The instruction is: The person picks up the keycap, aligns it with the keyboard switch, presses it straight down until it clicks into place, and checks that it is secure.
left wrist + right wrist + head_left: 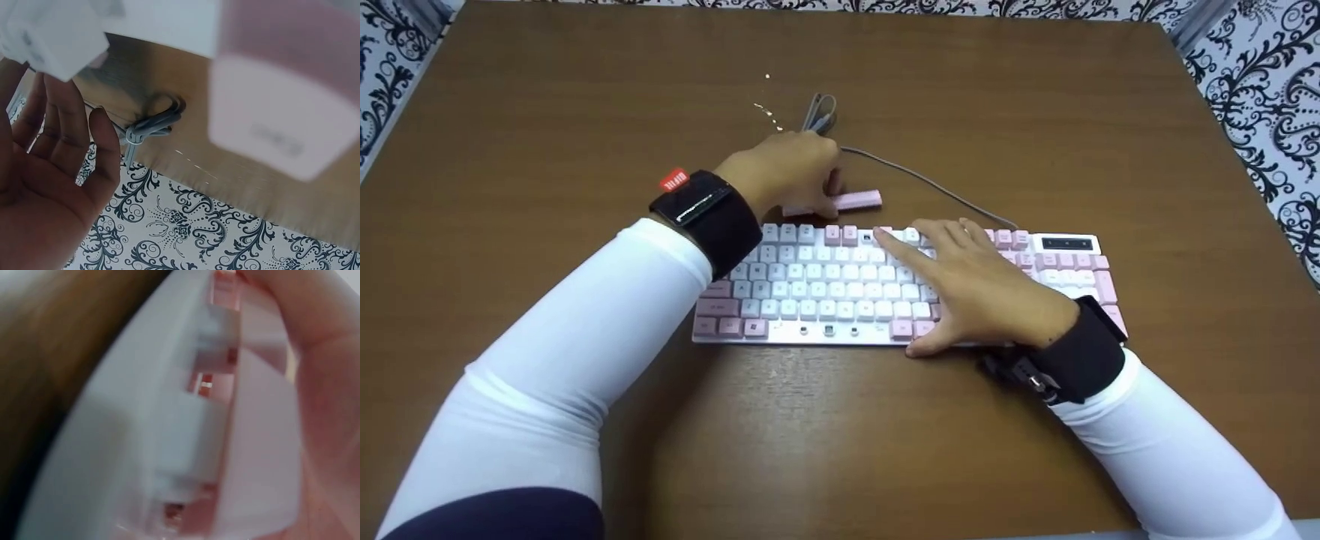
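Note:
A white and pink keyboard (840, 290) lies on the table; bare switch stems show along the middle of its front row. Behind its rear edge, my left hand (791, 174) pinches a long pink spacebar keycap (861, 200), thumb in front of it and fingers behind. In the left wrist view, keys partly hide the fingertips of the left hand (50, 169). My right hand (986, 289) rests spread over the keyboard's right half, its thumb at the front edge. The right wrist view shows blurred keys (259, 450) close beside that hand.
A grey cable (926, 180) runs from the keyboard's rear edge to a tied bundle (820, 116) beyond my left hand. Small bright specks (769, 115) show on the brown table (585, 112). Black-and-white patterned covering (1260, 97) surrounds the table's far side.

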